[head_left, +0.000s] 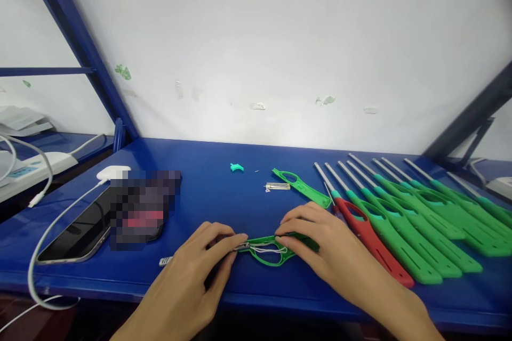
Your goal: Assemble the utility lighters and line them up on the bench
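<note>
Between my hands lies a green half shell (pixel 274 262) with a looped handle and white wires across its opening. My left hand (pixel 200 266) pinches the metal rod end at the shell's left tip; the rod's silvery end (pixel 165 261) pokes out left of that hand. My right hand (pixel 320 237) has its fingertips closed on the shell right of the loop, hiding part of it. Behind them lie another green half shell (pixel 306 189), a small clear part with metal (pixel 277 186), a teal trigger piece (pixel 237 167) and a tiny pin (pixel 256 171).
Several finished-looking green lighters (pixel 412 245) and a red one (pixel 374 240) lie in a row at right. At left are a phone (pixel 80 229), a pixelated item (pixel 146 210) and a white cable (pixel 36 256). A white wall (pixel 256 53) stands behind the blue table (pixel 204 170).
</note>
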A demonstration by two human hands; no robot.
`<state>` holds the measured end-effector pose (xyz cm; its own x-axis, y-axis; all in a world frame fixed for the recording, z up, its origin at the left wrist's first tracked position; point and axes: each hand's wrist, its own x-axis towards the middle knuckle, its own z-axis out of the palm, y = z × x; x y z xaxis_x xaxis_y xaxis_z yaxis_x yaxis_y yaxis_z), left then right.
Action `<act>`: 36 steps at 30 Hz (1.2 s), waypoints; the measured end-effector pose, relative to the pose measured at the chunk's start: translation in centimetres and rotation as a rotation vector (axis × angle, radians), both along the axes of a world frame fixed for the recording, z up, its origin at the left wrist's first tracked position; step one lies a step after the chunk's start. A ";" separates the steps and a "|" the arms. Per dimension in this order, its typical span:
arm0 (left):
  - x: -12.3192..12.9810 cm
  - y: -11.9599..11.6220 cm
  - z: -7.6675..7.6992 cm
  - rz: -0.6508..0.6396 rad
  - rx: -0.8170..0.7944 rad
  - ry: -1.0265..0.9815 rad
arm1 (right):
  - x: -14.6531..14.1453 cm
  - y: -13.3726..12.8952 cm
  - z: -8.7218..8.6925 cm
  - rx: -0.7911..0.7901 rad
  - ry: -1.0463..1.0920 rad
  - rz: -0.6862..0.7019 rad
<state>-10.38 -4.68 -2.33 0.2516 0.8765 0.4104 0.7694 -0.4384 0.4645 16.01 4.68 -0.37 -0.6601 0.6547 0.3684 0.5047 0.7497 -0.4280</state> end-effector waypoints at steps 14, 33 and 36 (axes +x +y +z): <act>0.1 0.0 0.3 0.010 0.015 -0.007 | -0.4 -0.5 0.5 -0.043 0.197 0.076; 0.4 0.1 0.6 -0.001 0.005 -0.008 | -0.4 -0.7 0.8 0.127 0.302 0.170; 0.4 0.1 0.6 0.002 0.004 -0.002 | -0.3 -0.7 0.7 0.135 0.291 0.181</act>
